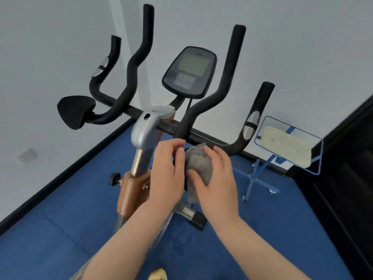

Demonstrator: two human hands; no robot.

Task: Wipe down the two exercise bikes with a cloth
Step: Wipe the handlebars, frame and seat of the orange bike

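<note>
An exercise bike [145, 130] with an orange frame and a grey stem stands in front of me, in a corner of the room. Its black foam handlebars [203, 136] branch upward and its console [189, 71] sits above the middle. A bunched grey cloth [198, 162] hangs just below the handlebar crossbar. My right hand [218, 178] grips the cloth with fingers over it and the thumb under. My left hand [166, 170] touches the cloth's left side with curled fingers. Only one bike is in view.
A blue stand [260, 174] carrying a framed panel [286, 144] is on the blue floor to the right. A dark door or cabinet [347, 168] fills the right edge. White walls meet behind the bike. An adjustment knob [114, 179] sticks out on the frame's left.
</note>
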